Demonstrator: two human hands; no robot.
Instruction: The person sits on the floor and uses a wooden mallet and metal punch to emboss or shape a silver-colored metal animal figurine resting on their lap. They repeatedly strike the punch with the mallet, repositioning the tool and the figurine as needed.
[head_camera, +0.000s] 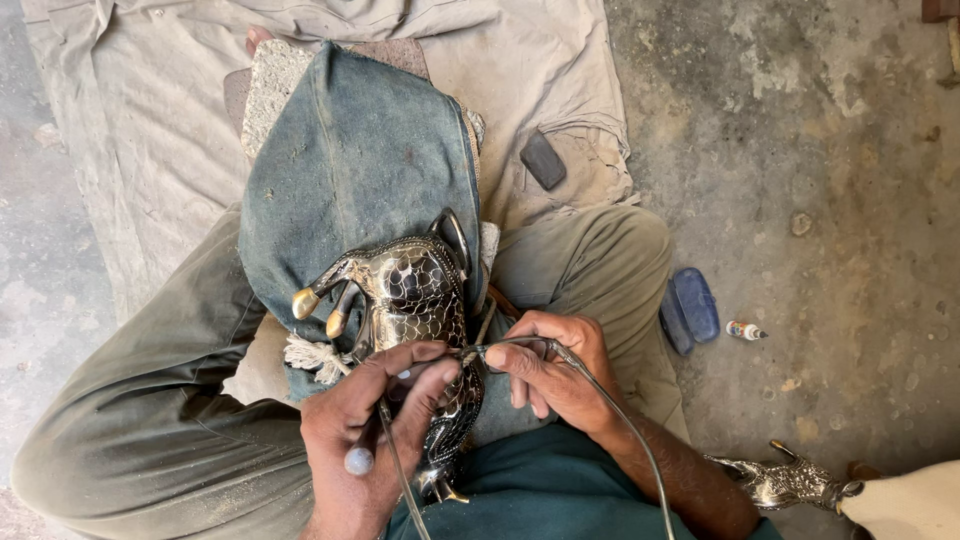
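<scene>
Person sits on the floor (850, 200), legs crossed, w/ a folded denim cloth (350, 170) over the lap and a metal bird figure (420, 300) lying on it, near the cloth's lower edge; feet of the figure point left, brass-coloured tips showing. Left hand (375, 440) is closed around a thin engraving tool (400, 480) w/ a rounded knob at its end, fingers (425, 385) curled tight and resting on the figure's patterned body. Right hand (550, 370) pinches a slim metal tool (510, 347) w/ a thin cable trailing off toward the bottom edge; fingers bent shut on it, tip meeting the figure just beside the left hand. A beige sheet (150, 120) is spread on the floor under the legs, w/ a small dark block (543, 159) near its right edge. Right of the knee, on bare floor: a blue case (692, 308) and a small bottle (745, 330), close together. A second metal figure (785, 482) lies at the bottom right corner.
</scene>
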